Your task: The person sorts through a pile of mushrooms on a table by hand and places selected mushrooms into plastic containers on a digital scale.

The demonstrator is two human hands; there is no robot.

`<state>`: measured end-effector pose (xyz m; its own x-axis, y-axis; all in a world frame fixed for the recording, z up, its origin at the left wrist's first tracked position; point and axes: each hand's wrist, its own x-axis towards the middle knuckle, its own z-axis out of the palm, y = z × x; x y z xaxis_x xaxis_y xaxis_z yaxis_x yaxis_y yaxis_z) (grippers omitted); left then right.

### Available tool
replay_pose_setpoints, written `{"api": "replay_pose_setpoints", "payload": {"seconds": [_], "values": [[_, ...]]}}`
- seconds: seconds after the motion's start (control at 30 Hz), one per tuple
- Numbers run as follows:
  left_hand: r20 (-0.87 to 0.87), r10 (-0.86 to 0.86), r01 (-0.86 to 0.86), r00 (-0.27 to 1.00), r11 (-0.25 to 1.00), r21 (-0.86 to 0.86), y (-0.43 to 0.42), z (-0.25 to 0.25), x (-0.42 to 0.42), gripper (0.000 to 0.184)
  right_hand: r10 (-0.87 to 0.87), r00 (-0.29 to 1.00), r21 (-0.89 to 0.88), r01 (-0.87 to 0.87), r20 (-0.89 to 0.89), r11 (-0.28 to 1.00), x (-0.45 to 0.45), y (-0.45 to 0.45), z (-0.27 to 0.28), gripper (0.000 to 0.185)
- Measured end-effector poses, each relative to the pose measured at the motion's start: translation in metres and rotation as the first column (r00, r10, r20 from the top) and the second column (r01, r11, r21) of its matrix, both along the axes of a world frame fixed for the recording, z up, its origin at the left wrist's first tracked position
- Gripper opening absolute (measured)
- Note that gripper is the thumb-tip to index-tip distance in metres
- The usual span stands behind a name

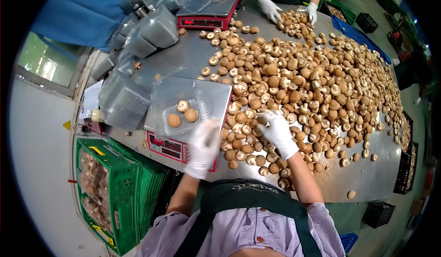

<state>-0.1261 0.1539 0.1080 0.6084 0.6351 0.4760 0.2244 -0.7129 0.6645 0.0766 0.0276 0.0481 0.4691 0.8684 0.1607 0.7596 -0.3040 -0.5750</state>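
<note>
My left hand (203, 149), in a white glove, is over the front right corner of a scale (216, 91); motion blur hides its fingers. A clear plastic tray (161, 114) on that scale holds three brown mushrooms (190, 115), beside the hand. My right hand (279, 134), also gloved in white, reaches into the near side of a large mushroom heap (294, 80). Its thumb and forefinger are apart and touch the mushrooms, and I see none lifted between them.
Stacked clear trays (124, 96) stand left of the scale. A second scale (206, 11) is farther back. Green crates (110, 183) with packed mushrooms stand at lower left. Across the steel table (363, 179), another person's gloved hands (268, 8) are at the heap.
</note>
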Motion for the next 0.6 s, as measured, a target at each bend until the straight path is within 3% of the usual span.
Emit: {"api": "replay_pose_setpoints", "payload": {"seconds": [0.03, 0.07, 0.13, 0.17, 0.2, 0.27, 0.33, 0.4, 0.43, 0.53, 0.6], "values": [[-0.028, -0.087, 0.085, 0.996, 0.995, -0.054, -0.015, -0.009, 0.009, 0.017, 0.054, 0.994, 0.02, -0.056, 0.09, 0.998, -0.007, 0.009, -0.013, 0.035], [-0.086, -0.134, 0.128, 0.987, 0.989, -0.078, -0.026, -0.029, 0.015, 0.024, 0.125, 0.989, -0.047, -0.122, 0.073, 0.991, -0.016, 0.016, -0.019, 0.038], [-0.466, -0.106, 0.033, 0.878, 0.986, -0.163, -0.041, -0.055, 0.029, 0.046, 0.184, 0.947, -0.149, -0.149, 0.264, 0.978, -0.028, 0.012, -0.035, 0.036], [-0.569, -0.052, 0.05, 0.821, 0.999, -0.02, -0.048, -0.069, 0.037, 0.049, 0.158, 0.951, -0.112, -0.133, 0.265, 0.985, -0.029, 0.007, -0.048, 0.035], [-0.654, 0.019, 0.078, 0.756, 0.99, 0.119, -0.058, -0.084, 0.042, 0.052, 0.152, 0.983, -0.205, -0.128, 0.106, 0.97, -0.027, 0.001, -0.038, 0.034], [-0.624, 0.02, 0.038, 0.781, 0.996, 0.081, -0.075, -0.114, 0.048, 0.057, 0.188, 0.965, -0.26, -0.137, 0.183, 0.956, -0.014, -0.015, -0.026, 0.033], [-0.754, -0.165, 0.194, 0.635, 0.98, -0.051, -0.085, -0.111, 0.053, 0.071, 0.161, 0.95, -0.293, -0.079, 0.268, 0.953, -0.009, -0.034, -0.016, 0.033], [-0.728, -0.248, 0.357, 0.639, 0.934, -0.004, -0.097, -0.124, 0.052, 0.079, 0.087, 0.981, -0.427, -0.005, 0.174, 0.904, -0.001, -0.049, -0.002, 0.031], [-0.711, -0.303, 0.353, 0.634, 0.932, -0.082, -0.102, -0.115, 0.056, 0.085, 0.086, 0.969, -0.395, 0.012, 0.231, 0.919, 0.005, -0.059, -0.007, 0.032], [-0.55, -0.482, 0.451, 0.683, 0.869, -0.201, -0.104, -0.101, 0.062, 0.064, 0.037, 0.969, -0.399, 0.065, 0.244, 0.915, 0.021, -0.083, -0.005, 0.045], [-0.245, -0.573, 0.543, 0.782, 0.819, -0.184, -0.099, -0.104, 0.064, 0.041, -0.048, 0.984, -0.48, 0.126, 0.172, 0.868, 0.024, -0.087, 0.023, 0.051]]}}
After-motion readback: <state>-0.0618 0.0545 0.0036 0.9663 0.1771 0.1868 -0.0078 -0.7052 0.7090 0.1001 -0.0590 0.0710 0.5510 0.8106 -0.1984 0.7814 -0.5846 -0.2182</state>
